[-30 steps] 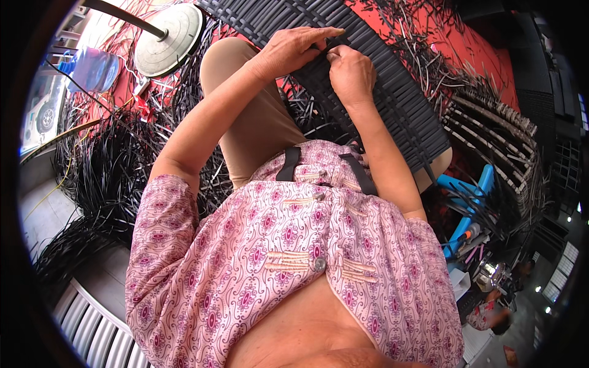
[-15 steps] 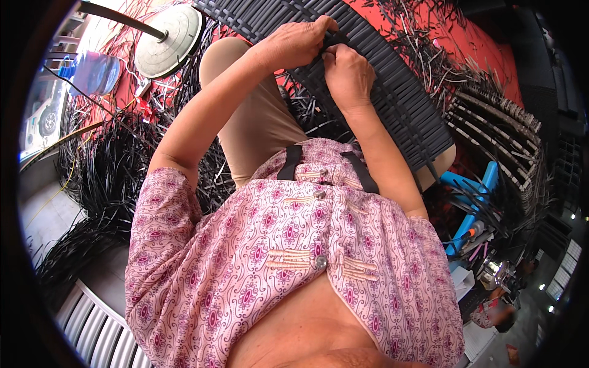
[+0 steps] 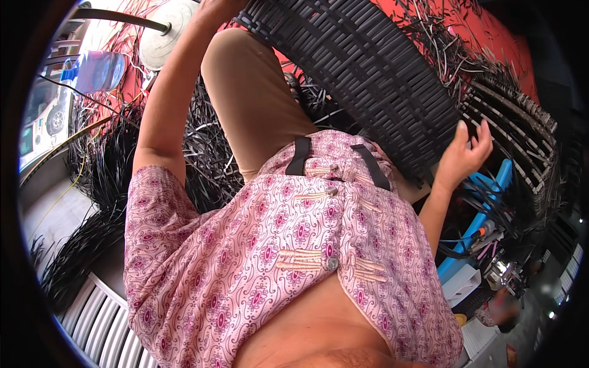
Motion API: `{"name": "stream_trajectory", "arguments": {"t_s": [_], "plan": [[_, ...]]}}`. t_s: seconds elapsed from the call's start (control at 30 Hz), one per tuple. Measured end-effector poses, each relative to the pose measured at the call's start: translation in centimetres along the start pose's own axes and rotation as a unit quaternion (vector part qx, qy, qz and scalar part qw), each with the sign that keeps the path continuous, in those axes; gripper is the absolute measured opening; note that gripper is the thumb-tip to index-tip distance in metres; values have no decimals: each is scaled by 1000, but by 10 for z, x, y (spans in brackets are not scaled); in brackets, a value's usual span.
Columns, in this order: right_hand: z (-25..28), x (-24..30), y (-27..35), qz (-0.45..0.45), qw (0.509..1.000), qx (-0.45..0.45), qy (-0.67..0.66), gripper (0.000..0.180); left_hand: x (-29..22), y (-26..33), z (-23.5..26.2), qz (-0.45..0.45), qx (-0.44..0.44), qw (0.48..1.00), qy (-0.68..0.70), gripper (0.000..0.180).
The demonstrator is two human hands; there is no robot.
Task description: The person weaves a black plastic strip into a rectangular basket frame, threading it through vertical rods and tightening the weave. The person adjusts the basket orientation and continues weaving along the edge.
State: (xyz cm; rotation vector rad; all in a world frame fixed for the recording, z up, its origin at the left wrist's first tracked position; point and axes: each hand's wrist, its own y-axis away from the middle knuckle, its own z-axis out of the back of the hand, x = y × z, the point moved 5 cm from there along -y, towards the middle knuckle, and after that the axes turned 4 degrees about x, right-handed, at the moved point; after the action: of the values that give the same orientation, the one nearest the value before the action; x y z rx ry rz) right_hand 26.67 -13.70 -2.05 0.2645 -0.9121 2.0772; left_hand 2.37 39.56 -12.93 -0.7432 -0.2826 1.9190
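Black woven strips form a long panel [image 3: 368,80] that slants from the top centre of the frame to the centre right, its upper end cut off. The two hands are well apart. At the right of the frame, the right hand [image 3: 467,153] has its fingers spread and loosely curled, with nothing in its grasp; its thumb is just beside the panel's end, and whether they touch is hard to tell. The left hand [image 3: 224,7] is cropped by the top edge near the panel's corner, so its grip cannot be told. The left forearm partly hides a pale round base [image 3: 161,43] at upper left.
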Motion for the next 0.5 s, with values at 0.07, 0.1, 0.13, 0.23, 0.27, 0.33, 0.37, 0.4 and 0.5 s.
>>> {"name": "stream_trajectory", "arguments": {"t_s": [0.07,0.1,0.13,0.23,0.27,0.33,0.37,0.4,0.5], "plan": [[16,-40,11,-97,994,-5,57,56,54,1,-11,95,18,995,24,40],[20,-61,17,-140,989,11,54,62,68,3,-17,90,-8,996,7,39],[19,-80,22,-174,984,34,-6,66,87,5,-24,82,-36,996,-14,39],[-5,-128,39,-355,892,103,-260,63,183,-1,-10,199,-2,962,188,39],[-10,-121,44,-396,851,133,-317,63,182,-15,7,193,6,972,136,40],[-14,-109,55,-438,811,151,-356,66,162,-29,22,187,27,981,45,42],[-17,-102,55,-428,815,139,-365,65,149,-34,31,186,34,982,-3,43],[-17,-95,55,-418,820,129,-368,64,142,-34,35,187,43,980,-48,44],[-25,-95,55,-406,827,74,-381,57,177,-29,24,267,44,940,206,38]]}}
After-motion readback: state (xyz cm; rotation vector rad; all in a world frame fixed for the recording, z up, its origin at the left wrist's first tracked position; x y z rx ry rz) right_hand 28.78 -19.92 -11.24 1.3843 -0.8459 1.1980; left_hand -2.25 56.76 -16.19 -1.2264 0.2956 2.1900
